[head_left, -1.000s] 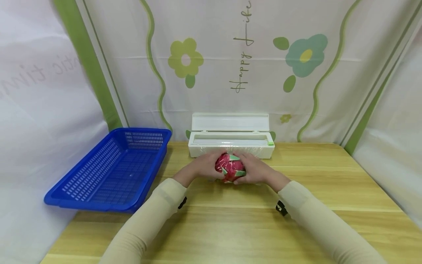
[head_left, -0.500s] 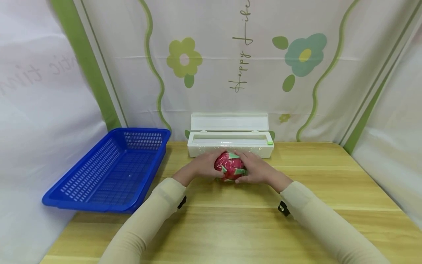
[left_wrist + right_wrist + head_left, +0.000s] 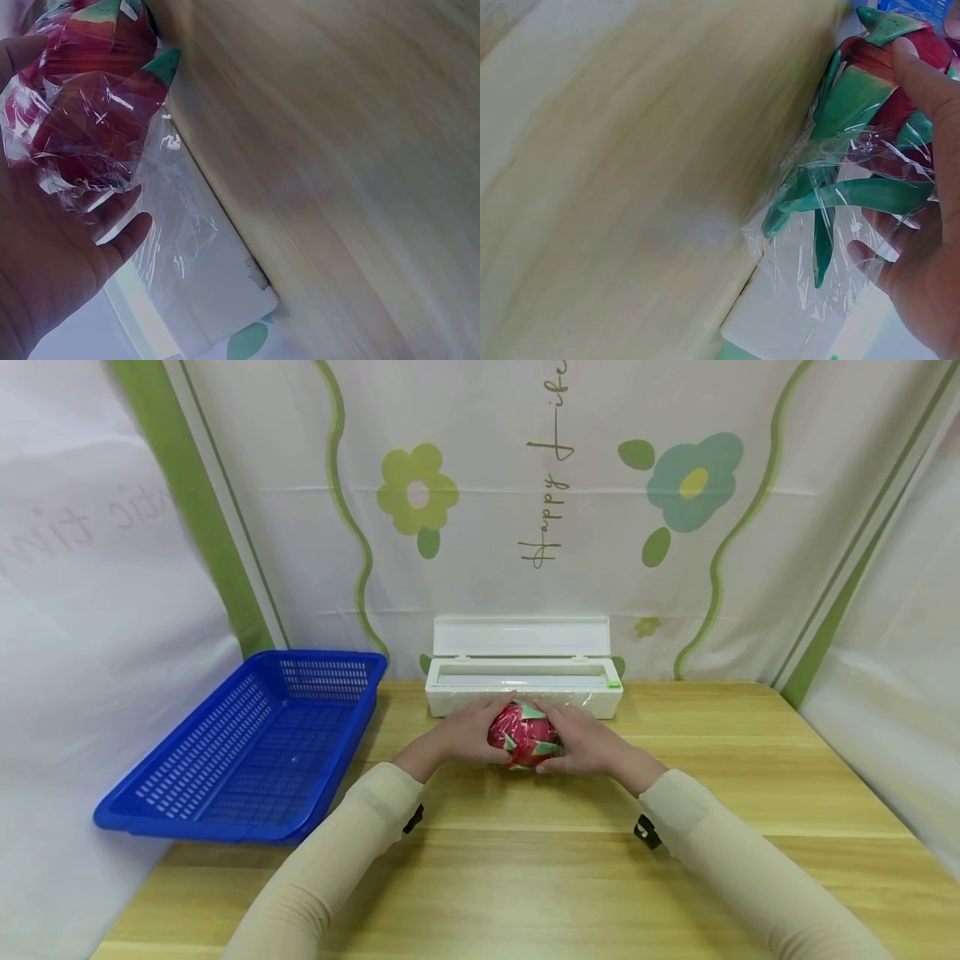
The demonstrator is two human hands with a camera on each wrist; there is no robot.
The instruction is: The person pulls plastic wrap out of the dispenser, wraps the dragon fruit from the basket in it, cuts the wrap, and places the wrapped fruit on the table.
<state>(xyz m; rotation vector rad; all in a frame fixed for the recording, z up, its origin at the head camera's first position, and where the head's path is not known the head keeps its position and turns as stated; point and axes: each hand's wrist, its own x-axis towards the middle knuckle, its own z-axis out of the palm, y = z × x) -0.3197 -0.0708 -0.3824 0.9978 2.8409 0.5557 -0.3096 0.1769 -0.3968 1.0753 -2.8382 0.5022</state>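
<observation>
A red dragon fruit (image 3: 523, 737) with green scale tips sits between both hands, in front of the white dispenser box. Clear cling film (image 3: 97, 112) covers part of it, wrinkled and shiny. From the left side my left hand (image 3: 467, 732) grips the fruit, thumb on the near side and fingers around the back. My right hand (image 3: 583, 742) holds the opposite side the same way. In the right wrist view, long green scales (image 3: 855, 196) stick out under loose film. Film also runs to the front of the cling film dispenser (image 3: 523, 697), whose lid stands raised.
A blue plastic basket (image 3: 360, 727) with slotted sides stands on the left of the wooden table (image 3: 510, 877). Behind the dispenser hangs a white curtain (image 3: 487, 577) with printed flowers; more cloth closes off both sides.
Both hands keep their hold on the dragon fruit, which has shifted very slightly. The view has moved a little. The dispenser and basket stay put.
</observation>
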